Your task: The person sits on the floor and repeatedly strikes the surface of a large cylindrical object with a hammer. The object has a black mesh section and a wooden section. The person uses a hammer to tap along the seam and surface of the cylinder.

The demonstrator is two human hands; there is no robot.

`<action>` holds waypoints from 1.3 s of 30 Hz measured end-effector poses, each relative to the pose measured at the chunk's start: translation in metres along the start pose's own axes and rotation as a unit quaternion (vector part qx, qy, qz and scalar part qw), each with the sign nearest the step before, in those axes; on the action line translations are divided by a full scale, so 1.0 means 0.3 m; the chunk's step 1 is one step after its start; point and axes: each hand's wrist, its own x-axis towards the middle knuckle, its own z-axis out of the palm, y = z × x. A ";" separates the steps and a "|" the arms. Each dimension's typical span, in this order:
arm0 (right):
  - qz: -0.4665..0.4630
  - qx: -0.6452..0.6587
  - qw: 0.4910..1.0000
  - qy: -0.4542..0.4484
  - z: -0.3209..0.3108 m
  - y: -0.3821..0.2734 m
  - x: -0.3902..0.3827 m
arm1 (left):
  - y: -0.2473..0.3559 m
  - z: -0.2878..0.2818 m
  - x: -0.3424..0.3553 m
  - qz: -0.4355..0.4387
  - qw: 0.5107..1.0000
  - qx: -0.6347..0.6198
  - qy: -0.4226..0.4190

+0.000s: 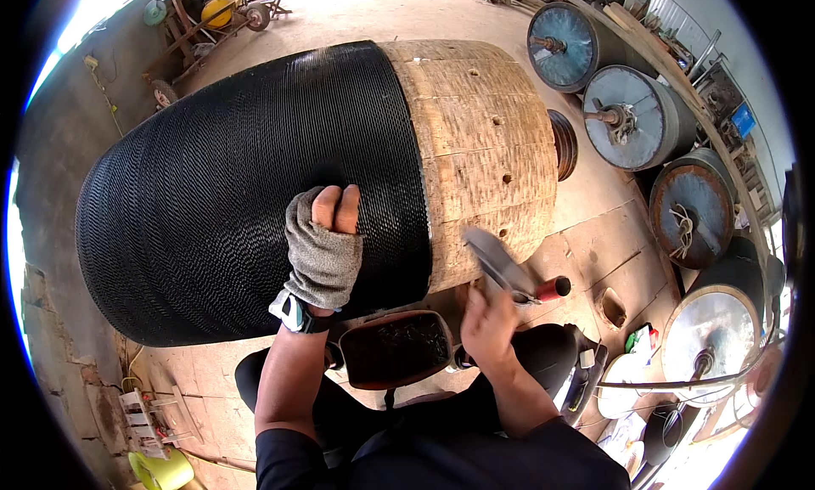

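A big barrel-shaped wooden drum (475,159) lies across in front of me. Close rows of ridged black covering (221,176) wrap its left and middle part; bare wood with several small holes shows at the right. My left hand (324,239), in a grey fingerless glove with a watch at the wrist, presses against the black covering with curled fingers. Whatever it may hold is hidden. Near the drum's lower right edge my bare right hand (488,322) closes round a grey flat-bladed metal tool (499,261), smeared by motion. A red-ended tube (553,289) shows beside the tool.
Between my knees stands a dark open container (397,350). Several metal-ended rollers (632,121) line the right side below a long wooden beam (662,57). A wheeled machine (216,13) is at the far left. A yellow-green bucket (161,470) lies at the lower left.
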 end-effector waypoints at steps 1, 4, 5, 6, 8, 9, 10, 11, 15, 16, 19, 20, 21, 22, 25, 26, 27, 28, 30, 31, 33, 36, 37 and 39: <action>0.044 -0.090 0.992 -0.082 0.010 -0.024 0.027 | 0.003 -0.003 0.000 -0.006 1.000 0.004 -0.001; 0.099 0.036 0.994 -0.028 0.008 0.014 -0.026 | 0.001 0.004 -0.013 -0.017 1.000 0.006 0.008; 0.085 0.062 0.994 0.010 -0.007 0.016 -0.036 | 0.002 0.013 -0.008 -0.016 1.000 0.013 0.013; 0.067 0.055 0.996 0.018 -0.002 0.014 -0.030 | 0.005 0.014 -0.002 -0.010 1.000 0.019 0.012; 0.055 0.018 0.998 -0.015 0.001 -0.004 0.009 | 0.014 0.004 0.020 -0.007 1.000 0.029 -0.001; 0.065 -0.008 0.997 -0.051 0.002 -0.026 0.034 | 0.005 0.000 0.019 -0.006 1.000 0.028 -0.009; 0.089 -0.026 0.993 -0.076 0.037 0.011 0.023 | 0.005 -0.003 0.019 -0.007 0.999 0.042 -0.012; 0.051 -0.005 0.998 -0.041 0.019 0.010 0.024 | 0.007 -0.006 0.021 -0.007 0.998 0.056 -0.015; 0.016 0.176 0.984 0.037 -0.070 -0.046 0.014 | 0.000 -0.006 0.054 -0.011 0.997 0.073 -0.016; -0.017 0.140 0.989 0.034 -0.063 -0.019 -0.008 | -0.008 -0.006 0.063 -0.015 0.997 0.076 -0.013; 0.058 0.011 0.998 -0.015 -0.010 0.001 0.010 | -0.022 0.012 0.086 -0.021 0.997 0.067 -0.010; 0.086 0.011 0.996 -0.023 0.018 0.034 -0.013 | -0.014 0.015 0.092 -0.030 0.998 0.054 -0.017; 0.116 0.011 0.993 -0.033 0.039 0.065 -0.051 | -0.005 0.009 0.098 -0.038 0.998 0.040 -0.026; 0.134 0.021 0.989 -0.067 0.005 0.065 -0.058 | 0.030 -0.027 0.113 -0.031 0.998 0.048 -0.037; 0.170 0.088 0.980 -0.057 -0.014 0.061 -0.130 | 0.145 -0.024 0.028 -0.011 0.987 -0.159 0.019; 0.172 0.091 0.979 -0.055 -0.015 0.067 -0.143 | 0.220 -0.031 -0.003 -0.003 0.984 -0.179 -0.010; 0.170 0.096 0.979 -0.054 -0.019 0.070 -0.147 | 0.289 -0.042 -0.028 0.002 0.980 -0.196 -0.038; 0.166 0.100 0.980 -0.054 -0.024 0.071 -0.147 | 0.329 -0.026 -0.070 -0.018 0.977 -0.210 -0.043; 0.161 0.103 0.980 -0.050 -0.045 0.057 -0.129 | 0.361 0.019 -0.129 -0.074 0.972 -0.211 -0.067; 0.158 0.103 0.981 -0.048 -0.052 0.059 -0.124 | 0.367 0.026 -0.138 -0.077 0.972 -0.209 -0.072; 0.170 0.099 0.978 -0.064 -0.051 0.078 -0.137 | 0.374 0.023 -0.137 -0.084 0.972 -0.203 -0.082; 0.182 0.106 0.974 -0.078 -0.055 0.088 -0.145 | 0.391 0.009 -0.113 -0.113 0.963 -0.219 -0.109; 0.185 0.111 0.973 -0.081 -0.056 0.085 -0.146 | 0.398 -0.001 -0.100 -0.123 0.959 -0.224 -0.119; 0.171 0.127 0.975 -0.071 -0.055 0.076 -0.134 | 0.431 -0.004 -0.080 -0.153 0.950 -0.242 -0.122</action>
